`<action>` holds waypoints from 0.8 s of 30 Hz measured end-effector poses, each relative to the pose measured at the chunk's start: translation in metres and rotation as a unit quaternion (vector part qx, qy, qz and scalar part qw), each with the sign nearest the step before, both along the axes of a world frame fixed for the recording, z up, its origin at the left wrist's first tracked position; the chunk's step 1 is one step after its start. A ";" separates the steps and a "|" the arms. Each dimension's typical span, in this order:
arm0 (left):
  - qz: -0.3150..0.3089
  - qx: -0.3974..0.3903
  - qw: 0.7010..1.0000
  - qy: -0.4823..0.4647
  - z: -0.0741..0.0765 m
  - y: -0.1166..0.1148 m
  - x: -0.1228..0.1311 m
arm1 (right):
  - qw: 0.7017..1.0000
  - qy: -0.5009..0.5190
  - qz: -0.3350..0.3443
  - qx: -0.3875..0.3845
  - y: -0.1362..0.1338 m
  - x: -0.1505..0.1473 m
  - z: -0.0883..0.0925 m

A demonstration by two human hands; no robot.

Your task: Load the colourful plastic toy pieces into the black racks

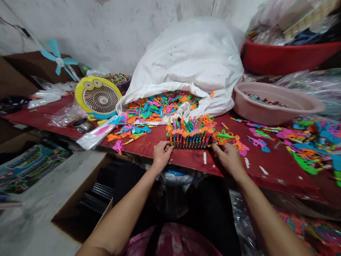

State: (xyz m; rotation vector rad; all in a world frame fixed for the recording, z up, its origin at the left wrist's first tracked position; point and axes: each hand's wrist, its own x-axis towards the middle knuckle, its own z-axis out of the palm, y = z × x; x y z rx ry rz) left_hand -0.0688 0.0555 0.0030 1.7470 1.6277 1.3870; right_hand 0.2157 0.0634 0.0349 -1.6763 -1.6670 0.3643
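Left hand (162, 155) and right hand (226, 158) at either end of dense row of upright plastic tubes (190, 138), neon shapes attached on top, row standing near front edge of red-painted surface (191, 160). Fingers together against row's near side; clamped or merely touching, could not tell. Row looked full; many loose neon plastic pieces (162, 106) lay heaped in mouth of white sack (186, 53), unattached.
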 end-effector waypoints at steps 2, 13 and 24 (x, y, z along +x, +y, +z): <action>0.003 -0.003 1.000 0.004 0.001 -0.001 0.001 | 1.000 -0.029 0.011 0.006 0.001 0.000 0.000; -0.006 -0.005 1.000 0.004 0.005 -0.004 0.000 | 0.983 -0.146 0.108 0.039 0.004 -0.007 0.008; 0.056 0.012 0.998 -0.034 0.013 -0.016 0.003 | 0.974 -0.118 0.183 -0.057 0.009 -0.013 0.021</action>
